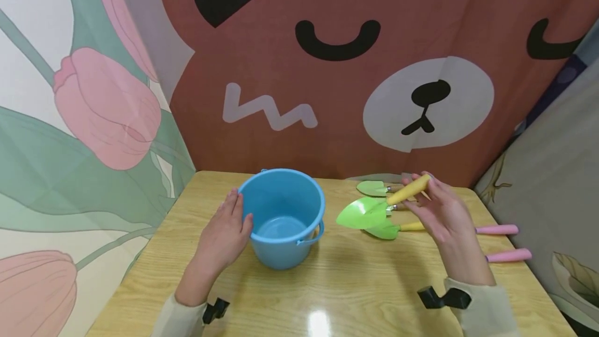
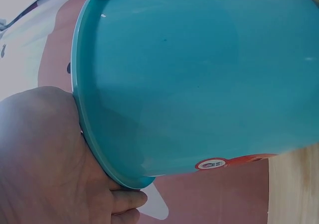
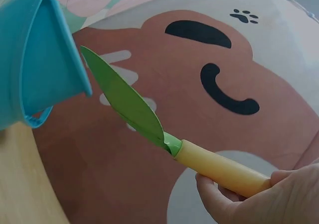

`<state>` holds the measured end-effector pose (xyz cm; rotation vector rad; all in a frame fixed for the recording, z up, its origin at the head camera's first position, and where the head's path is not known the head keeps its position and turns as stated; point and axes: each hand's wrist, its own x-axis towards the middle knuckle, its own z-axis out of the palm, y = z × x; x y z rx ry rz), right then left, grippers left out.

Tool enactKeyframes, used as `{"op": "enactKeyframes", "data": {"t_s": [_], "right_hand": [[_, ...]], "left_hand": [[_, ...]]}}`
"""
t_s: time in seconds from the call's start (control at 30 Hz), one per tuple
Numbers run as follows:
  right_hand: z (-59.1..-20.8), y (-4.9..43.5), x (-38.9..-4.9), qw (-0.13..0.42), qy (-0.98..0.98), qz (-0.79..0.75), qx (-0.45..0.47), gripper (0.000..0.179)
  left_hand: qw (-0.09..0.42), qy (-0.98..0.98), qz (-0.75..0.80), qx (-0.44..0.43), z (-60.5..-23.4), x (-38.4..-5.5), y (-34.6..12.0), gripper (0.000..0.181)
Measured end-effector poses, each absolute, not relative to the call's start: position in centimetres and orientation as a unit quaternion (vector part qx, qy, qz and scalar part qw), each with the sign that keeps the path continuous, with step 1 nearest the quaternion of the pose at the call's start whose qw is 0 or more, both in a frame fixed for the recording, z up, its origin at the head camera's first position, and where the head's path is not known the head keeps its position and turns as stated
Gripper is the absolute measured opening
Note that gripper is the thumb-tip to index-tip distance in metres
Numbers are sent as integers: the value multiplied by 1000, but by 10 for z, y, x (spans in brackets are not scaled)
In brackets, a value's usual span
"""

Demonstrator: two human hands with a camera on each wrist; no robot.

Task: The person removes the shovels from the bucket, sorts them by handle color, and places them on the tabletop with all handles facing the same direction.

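Note:
A blue bucket point(image 1: 281, 256) stands upright on the wooden table, its mouth tilted into view and its handle point(image 1: 312, 238) hanging at the right side. My left hand point(image 1: 223, 235) lies against the bucket's left rim with fingers nearly straight; the left wrist view has the palm right at the rim point(image 2: 92, 134). My right hand point(image 1: 446, 212) grips a garden trowel by its yellow handle point(image 3: 224, 169). The trowel's green blade point(image 3: 124, 97) points left toward the bucket, raised over the tools on the table.
A small green trowel point(image 1: 372, 188) and another green-bladed tool with a yellow handle point(image 1: 412, 227) lie behind and under the held trowel. Two pink handles point(image 1: 497, 229) point(image 1: 509, 255) extend at the right, partly hidden by the right hand. Printed curtains point(image 1: 281, 155) hang along the table's back edge.

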<state>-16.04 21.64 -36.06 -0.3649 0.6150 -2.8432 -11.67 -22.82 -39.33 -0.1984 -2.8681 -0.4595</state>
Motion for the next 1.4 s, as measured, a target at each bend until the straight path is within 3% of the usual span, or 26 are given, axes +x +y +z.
{"op": "enactKeyframes", "data": {"t_s": [0.67, 1.4], "right_hand": [[-419, 252, -141, 122, 151, -977, -86, 28], [-465, 282, -129, 99, 162, -982, -4, 35]], "left_hand": [[113, -979, -157, -67, -391, -114, -228, 66], [118, -978, -155, -70, -393, -116, -228, 66]]}}
